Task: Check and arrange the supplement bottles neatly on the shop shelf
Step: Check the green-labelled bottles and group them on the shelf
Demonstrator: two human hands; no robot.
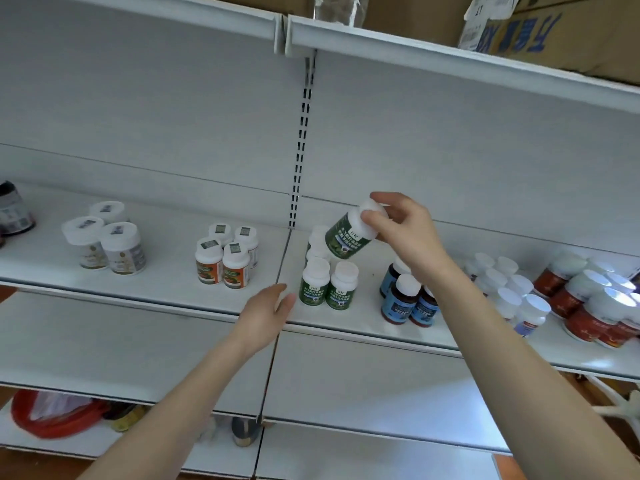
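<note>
R hand [403,225] clamped on white cap of a green-label bottle [349,237], tilted in air just above the green bottle group [329,282] on the shelf [166,271], w/ L hand [266,313] fingers apart, holding nothing, near shelf front edge beside that group.

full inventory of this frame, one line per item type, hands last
green-label bottles: at least four standing, white caps, shelf centre; one more tilted in the right hand
orange-label bottles: four, white caps, left of centre
pale-label jars: three, white lids, further left
dark jar: one, far left edge
blue-label bottles: about three, right of the green group
white bottles: a cluster, count unclear
red-label bottles: several, far right
cardboard boxes: top shelf
left hand: open, at shelf edge
right hand: gripping the cap
</note>
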